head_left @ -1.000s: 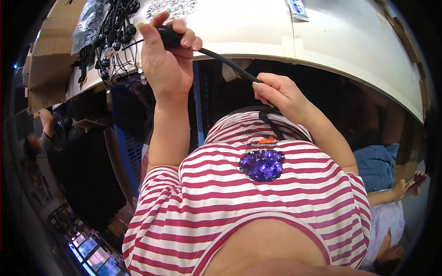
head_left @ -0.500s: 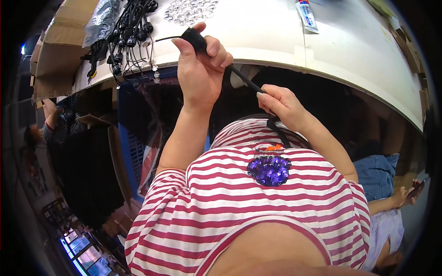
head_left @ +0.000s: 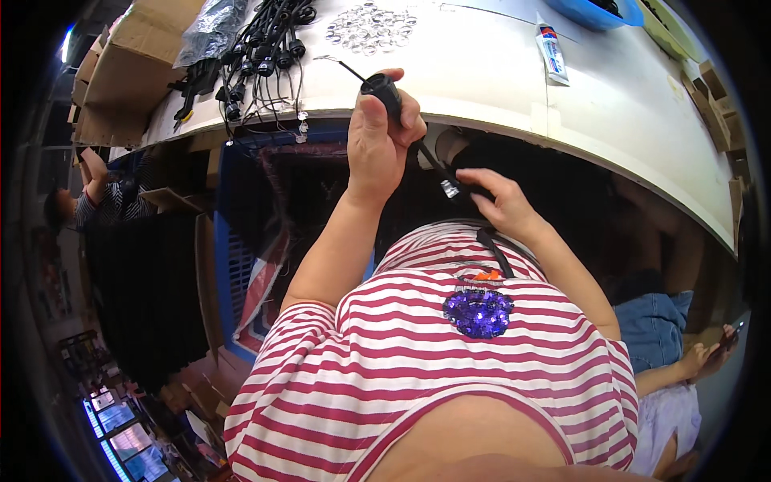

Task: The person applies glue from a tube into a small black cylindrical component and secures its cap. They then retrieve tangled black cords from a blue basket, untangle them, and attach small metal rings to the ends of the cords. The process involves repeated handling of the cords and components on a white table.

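My left hand (head_left: pixel 377 145) is closed around a black cylindrical housing (head_left: pixel 384 95) above the table's near edge. From its upper end a thin black wire with bare, split ends (head_left: pixel 344 66) sticks out. Out of the lower side of the fist runs a thicker black cable (head_left: pixel 432 157), slanting down to my right hand (head_left: pixel 504 202). The right fingers are bent round the cable in front of my striped shirt; their exact grip is partly hidden. Beside those fingertips shows a small shiny clear piece (head_left: pixel 450 189), and I cannot tell whether it is held or hanging.
On the white table (head_left: pixel 482 88) lie a bundle of black cables (head_left: pixel 269 48), several clear round pieces (head_left: pixel 371 29) and a tube (head_left: pixel 552 55). A blue basin (head_left: pixel 594 12) is at the back. Cardboard boxes (head_left: pixel 132 72) stand left. Another person's hand (head_left: pixel 711 353) holds a phone at right.
The view has shifted, bringing the blue basin into sight. My right fingers have moved on the cable, and a small clear piece now shows beside them. The left hand still grips the housing.
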{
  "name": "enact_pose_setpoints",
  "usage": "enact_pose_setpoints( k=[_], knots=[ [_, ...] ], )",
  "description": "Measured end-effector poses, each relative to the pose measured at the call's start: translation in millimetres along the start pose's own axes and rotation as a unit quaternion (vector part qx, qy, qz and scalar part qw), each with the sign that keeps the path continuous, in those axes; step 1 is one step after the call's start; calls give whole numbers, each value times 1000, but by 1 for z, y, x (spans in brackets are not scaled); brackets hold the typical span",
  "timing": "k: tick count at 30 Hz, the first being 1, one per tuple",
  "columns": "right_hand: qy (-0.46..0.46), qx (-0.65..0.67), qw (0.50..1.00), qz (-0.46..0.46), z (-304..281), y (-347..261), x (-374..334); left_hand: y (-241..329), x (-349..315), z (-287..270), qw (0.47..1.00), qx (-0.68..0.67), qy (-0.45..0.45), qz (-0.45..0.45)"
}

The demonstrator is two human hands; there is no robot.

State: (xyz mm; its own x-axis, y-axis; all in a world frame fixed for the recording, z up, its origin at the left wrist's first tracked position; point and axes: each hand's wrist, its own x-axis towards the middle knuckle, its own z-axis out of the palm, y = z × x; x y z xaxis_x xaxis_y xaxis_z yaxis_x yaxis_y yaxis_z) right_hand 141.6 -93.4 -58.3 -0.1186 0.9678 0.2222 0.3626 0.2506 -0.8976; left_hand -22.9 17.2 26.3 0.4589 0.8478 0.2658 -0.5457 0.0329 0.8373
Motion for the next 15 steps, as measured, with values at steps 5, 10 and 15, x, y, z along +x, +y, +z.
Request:
enact_pose_setpoints(
  k=[5, 10, 15],
  knots=[
    [134, -49, 986, -87, -29, -59, 35, -21, -24, -2, 990, 86, -95, -53],
    [80, -29, 994, -65, -31, -81, 62, -47, -46, 10, 988, 96, -100, -71],
    [80, 168, 982, 30, -22, -70, 56, -64, -51, 0, 986, 48, -116, -109]
  ],
)
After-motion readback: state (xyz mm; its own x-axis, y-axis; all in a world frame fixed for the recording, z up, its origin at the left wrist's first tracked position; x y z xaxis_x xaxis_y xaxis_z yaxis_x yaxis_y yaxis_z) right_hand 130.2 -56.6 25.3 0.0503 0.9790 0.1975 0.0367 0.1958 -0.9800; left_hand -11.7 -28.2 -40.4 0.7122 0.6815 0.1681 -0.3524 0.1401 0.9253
